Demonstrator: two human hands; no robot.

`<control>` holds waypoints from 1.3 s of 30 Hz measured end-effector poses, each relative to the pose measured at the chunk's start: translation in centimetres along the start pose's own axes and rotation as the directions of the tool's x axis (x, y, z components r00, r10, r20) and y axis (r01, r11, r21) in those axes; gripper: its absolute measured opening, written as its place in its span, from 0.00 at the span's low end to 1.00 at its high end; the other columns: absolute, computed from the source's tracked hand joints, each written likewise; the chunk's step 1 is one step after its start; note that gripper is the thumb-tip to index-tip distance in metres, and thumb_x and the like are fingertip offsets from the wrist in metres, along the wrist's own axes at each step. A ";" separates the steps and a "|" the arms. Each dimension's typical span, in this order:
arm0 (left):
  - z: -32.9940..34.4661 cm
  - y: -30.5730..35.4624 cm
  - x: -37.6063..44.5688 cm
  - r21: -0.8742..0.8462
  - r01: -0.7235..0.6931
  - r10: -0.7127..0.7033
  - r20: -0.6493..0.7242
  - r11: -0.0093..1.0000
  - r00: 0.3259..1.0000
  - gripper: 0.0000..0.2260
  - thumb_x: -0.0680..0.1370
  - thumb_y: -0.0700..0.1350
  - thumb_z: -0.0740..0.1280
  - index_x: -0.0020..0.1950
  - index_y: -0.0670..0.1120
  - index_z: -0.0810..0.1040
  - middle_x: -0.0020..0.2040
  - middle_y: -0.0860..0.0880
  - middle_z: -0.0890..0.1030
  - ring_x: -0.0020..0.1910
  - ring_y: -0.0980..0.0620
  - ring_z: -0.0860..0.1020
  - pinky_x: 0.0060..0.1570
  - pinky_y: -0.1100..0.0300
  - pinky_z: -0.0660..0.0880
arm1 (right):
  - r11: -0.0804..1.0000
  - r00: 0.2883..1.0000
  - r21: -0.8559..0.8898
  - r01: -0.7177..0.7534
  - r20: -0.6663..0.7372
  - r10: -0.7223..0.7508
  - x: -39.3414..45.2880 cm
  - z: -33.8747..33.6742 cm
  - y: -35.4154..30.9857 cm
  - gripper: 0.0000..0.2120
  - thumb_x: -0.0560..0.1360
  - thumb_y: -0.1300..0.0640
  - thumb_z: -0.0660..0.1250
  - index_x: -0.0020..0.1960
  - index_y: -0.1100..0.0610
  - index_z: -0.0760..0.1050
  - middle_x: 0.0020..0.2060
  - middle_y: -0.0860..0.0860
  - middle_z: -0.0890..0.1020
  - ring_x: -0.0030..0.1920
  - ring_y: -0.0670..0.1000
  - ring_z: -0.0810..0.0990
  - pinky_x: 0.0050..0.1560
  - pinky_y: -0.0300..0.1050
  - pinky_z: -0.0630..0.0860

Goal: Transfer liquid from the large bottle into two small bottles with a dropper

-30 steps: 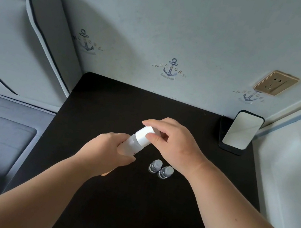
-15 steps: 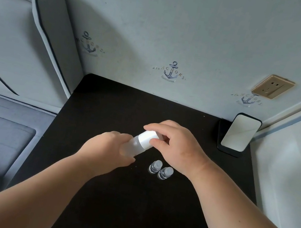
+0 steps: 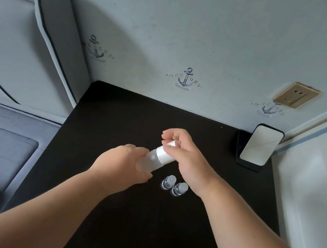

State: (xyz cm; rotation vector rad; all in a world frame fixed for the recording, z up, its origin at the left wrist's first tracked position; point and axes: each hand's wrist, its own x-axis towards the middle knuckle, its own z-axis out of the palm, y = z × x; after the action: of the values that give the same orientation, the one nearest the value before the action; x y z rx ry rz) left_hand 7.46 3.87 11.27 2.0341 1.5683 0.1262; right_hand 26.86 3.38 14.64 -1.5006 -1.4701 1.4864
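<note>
Bottle [image 3: 150, 162] frosted, tilted, held above the black table [image 3: 128, 117], cap end pointing up and right. Left hand [image 3: 122, 163] wraps the lower body, fingers curled round it. Right hand [image 3: 185, 156] curls over the white cap [image 3: 163, 155], fingertips pinching its top end. Bottle body shows between the two hands. Two small bottles [image 3: 173, 185] stand upright on the table, touching side by side, just below the right wrist and right of the left hand. Phone [image 3: 260, 146] propped at the table's far right corner, well apart.
</note>
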 end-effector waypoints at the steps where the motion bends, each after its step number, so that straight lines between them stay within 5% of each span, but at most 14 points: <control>1: -0.1 -0.1 0.1 -0.005 0.005 -0.005 -0.001 1.000 1.000 0.14 0.74 0.59 0.71 0.58 0.61 0.77 0.46 0.57 0.76 0.39 0.57 0.76 0.33 0.63 0.68 | 0.999 0.999 -0.038 -0.011 0.029 0.012 0.0 -0.4 0.2 0.15 0.79 0.54 0.62 0.64 0.42 0.71 0.61 0.43 0.75 0.60 0.43 0.75 0.55 0.35 0.69; 6: 0.0 0.3 0.4 0.038 -0.007 0.007 -0.004 0.999 1.000 0.17 0.74 0.60 0.71 0.61 0.60 0.76 0.48 0.57 0.75 0.44 0.57 0.76 0.37 0.62 0.71 | 0.894 0.997 -0.448 -0.005 -0.067 -0.028 0.5 -0.4 0.3 0.15 0.81 0.42 0.62 0.66 0.38 0.65 0.51 0.39 0.73 0.51 0.43 0.75 0.45 0.35 0.68; 8: 0.2 0.5 0.4 0.052 -0.003 0.003 0.006 0.999 1.000 0.18 0.74 0.60 0.71 0.62 0.60 0.76 0.50 0.57 0.76 0.45 0.56 0.77 0.40 0.61 0.73 | 0.854 0.996 -0.520 -0.013 -0.085 -0.037 0.8 -0.2 0.4 0.16 0.80 0.39 0.62 0.65 0.40 0.67 0.55 0.41 0.72 0.52 0.45 0.75 0.44 0.32 0.67; 12: 0.2 0.3 0.6 0.019 0.020 -0.021 0.022 1.000 1.000 0.15 0.74 0.59 0.71 0.59 0.59 0.77 0.49 0.56 0.76 0.40 0.57 0.77 0.33 0.62 0.71 | 0.953 0.998 -0.303 0.016 0.060 0.003 0.6 -0.8 0.7 0.23 0.80 0.53 0.64 0.71 0.37 0.62 0.65 0.39 0.68 0.62 0.43 0.70 0.53 0.33 0.67; 17: 0.2 0.5 0.7 0.035 -0.003 0.003 0.013 0.999 1.000 0.15 0.74 0.59 0.72 0.59 0.59 0.76 0.48 0.56 0.75 0.44 0.56 0.77 0.39 0.61 0.74 | 0.844 0.999 -0.535 0.025 -0.014 -0.039 0.7 -0.9 0.7 0.18 0.81 0.42 0.63 0.69 0.38 0.64 0.65 0.40 0.69 0.61 0.46 0.72 0.54 0.40 0.68; 20: 0.3 0.5 0.8 0.005 0.010 -0.010 0.034 1.000 0.999 0.14 0.74 0.59 0.72 0.58 0.60 0.76 0.48 0.56 0.76 0.41 0.57 0.76 0.35 0.63 0.70 | 0.927 0.997 -0.371 0.050 0.066 -0.027 0.7 -1.1 0.9 0.21 0.81 0.47 0.64 0.71 0.36 0.61 0.68 0.38 0.67 0.65 0.40 0.69 0.54 0.31 0.66; 22: 0.3 0.3 0.9 -0.009 0.017 -0.016 0.037 1.000 0.999 0.13 0.74 0.59 0.72 0.56 0.60 0.76 0.47 0.56 0.76 0.40 0.57 0.76 0.34 0.63 0.69 | 0.938 0.996 -0.343 0.051 0.084 -0.024 0.7 -1.3 1.1 0.23 0.81 0.51 0.65 0.69 0.34 0.61 0.66 0.38 0.69 0.62 0.40 0.71 0.55 0.33 0.68; 25: 0.3 0.1 0.9 0.007 0.010 -0.010 0.044 1.000 0.999 0.15 0.74 0.59 0.72 0.59 0.61 0.76 0.48 0.57 0.75 0.44 0.57 0.76 0.39 0.61 0.73 | 0.869 1.000 -0.495 0.015 -0.012 -0.024 1.0 -1.4 1.5 0.17 0.80 0.43 0.64 0.67 0.36 0.65 0.57 0.40 0.73 0.54 0.43 0.76 0.47 0.35 0.71; 30: 0.5 0.0 1.0 -0.006 0.028 -0.028 0.056 1.000 0.998 0.15 0.74 0.59 0.72 0.59 0.61 0.76 0.48 0.57 0.75 0.41 0.57 0.76 0.35 0.63 0.70 | 0.894 0.997 -0.443 0.069 0.012 -0.071 1.0 -1.6 1.7 0.23 0.77 0.48 0.68 0.70 0.34 0.67 0.54 0.35 0.73 0.57 0.39 0.75 0.52 0.34 0.72; 33: 0.5 0.0 1.1 -0.008 0.017 -0.017 0.065 1.000 0.998 0.15 0.75 0.58 0.72 0.60 0.61 0.76 0.48 0.57 0.75 0.42 0.56 0.76 0.37 0.62 0.71 | 0.893 0.999 -0.450 0.014 -0.040 -0.035 0.9 -1.9 1.6 0.23 0.76 0.41 0.67 0.70 0.35 0.68 0.55 0.37 0.75 0.56 0.42 0.77 0.54 0.39 0.74; 35: 0.4 0.0 1.3 -0.013 0.019 -0.018 0.061 1.000 0.998 0.14 0.74 0.58 0.72 0.59 0.61 0.76 0.48 0.57 0.75 0.42 0.57 0.76 0.38 0.62 0.72 | 0.888 0.997 -0.457 0.056 -0.019 -0.072 0.9 -1.9 1.6 0.23 0.76 0.46 0.69 0.70 0.37 0.69 0.59 0.37 0.73 0.59 0.40 0.75 0.56 0.37 0.73; 39: 0.6 -0.2 1.4 -0.006 0.017 -0.016 0.079 1.000 0.997 0.16 0.74 0.58 0.72 0.60 0.62 0.76 0.48 0.57 0.75 0.43 0.57 0.76 0.39 0.61 0.73 | 0.865 0.998 -0.502 0.020 -0.044 -0.049 0.9 -2.2 1.5 0.23 0.77 0.44 0.68 0.70 0.40 0.69 0.53 0.37 0.75 0.55 0.43 0.77 0.55 0.40 0.75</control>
State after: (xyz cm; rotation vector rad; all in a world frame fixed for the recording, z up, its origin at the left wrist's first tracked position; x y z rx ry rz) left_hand 7.94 4.94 10.31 1.9957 1.5338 0.0445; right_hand 29.16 4.50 13.50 -1.7766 -1.9399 1.0691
